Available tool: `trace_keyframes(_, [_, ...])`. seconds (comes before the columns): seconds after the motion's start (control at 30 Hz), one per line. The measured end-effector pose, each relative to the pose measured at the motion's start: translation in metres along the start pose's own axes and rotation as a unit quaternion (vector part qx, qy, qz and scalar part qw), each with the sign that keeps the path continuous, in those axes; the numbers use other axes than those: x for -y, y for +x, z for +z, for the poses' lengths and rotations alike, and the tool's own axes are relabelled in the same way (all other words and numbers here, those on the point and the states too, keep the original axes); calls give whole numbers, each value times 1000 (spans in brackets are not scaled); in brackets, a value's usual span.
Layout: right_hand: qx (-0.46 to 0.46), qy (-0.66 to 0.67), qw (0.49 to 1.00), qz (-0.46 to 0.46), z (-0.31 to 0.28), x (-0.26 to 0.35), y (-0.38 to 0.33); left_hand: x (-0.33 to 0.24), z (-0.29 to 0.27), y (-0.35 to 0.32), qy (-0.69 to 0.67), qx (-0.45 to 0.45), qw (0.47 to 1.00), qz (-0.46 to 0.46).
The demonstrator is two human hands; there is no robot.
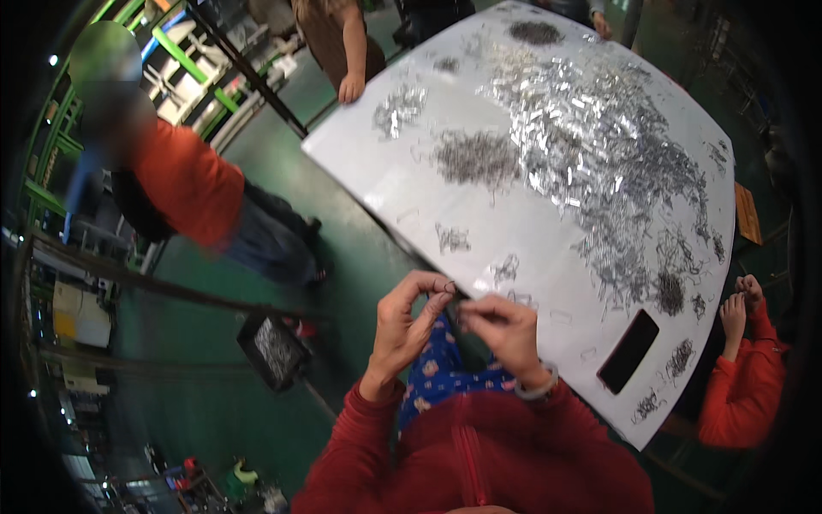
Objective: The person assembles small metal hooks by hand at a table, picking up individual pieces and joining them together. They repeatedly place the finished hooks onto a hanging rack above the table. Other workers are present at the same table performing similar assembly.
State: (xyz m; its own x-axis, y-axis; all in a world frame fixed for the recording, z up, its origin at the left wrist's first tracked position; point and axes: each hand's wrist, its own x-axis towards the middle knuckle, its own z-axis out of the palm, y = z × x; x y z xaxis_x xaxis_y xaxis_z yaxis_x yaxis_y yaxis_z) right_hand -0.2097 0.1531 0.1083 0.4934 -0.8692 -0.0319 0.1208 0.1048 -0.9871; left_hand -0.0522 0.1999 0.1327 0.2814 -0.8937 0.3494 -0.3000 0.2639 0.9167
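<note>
My left hand (405, 324) is raised in front of the table's near edge, thumb and forefinger pinching a small, dark bent wire piece (450, 287). Close beside it, my right hand (509, 333) has its fingertips pressed together; whatever lies between them is too small to make out. Just beyond my hands, small heaps of thin bent wire pieces (453, 239) lie along the white table (377, 184). A broad spread of shiny metal strips (591, 141) covers much of the table's far and right part, with a dense dark wire heap (477, 158) to its left.
A black phone-like slab (628, 351) lies near the right corner. Co-workers' hands are at the far edge (351, 87) and at the right (733, 319). Someone in orange (188, 184) stands left. A dark bin (273, 350) with metal pieces stands lower left.
</note>
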Motion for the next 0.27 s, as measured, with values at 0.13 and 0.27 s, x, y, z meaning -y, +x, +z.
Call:
trace_keyframes(0.13, [2,41,998,-45,-3,-11,5,1,-2,-26,127,-4,991,36])
trace_keyframes(0.27, [5,22,997,-76,5,-6,9,-3,0,-23,133,-30,988,66])
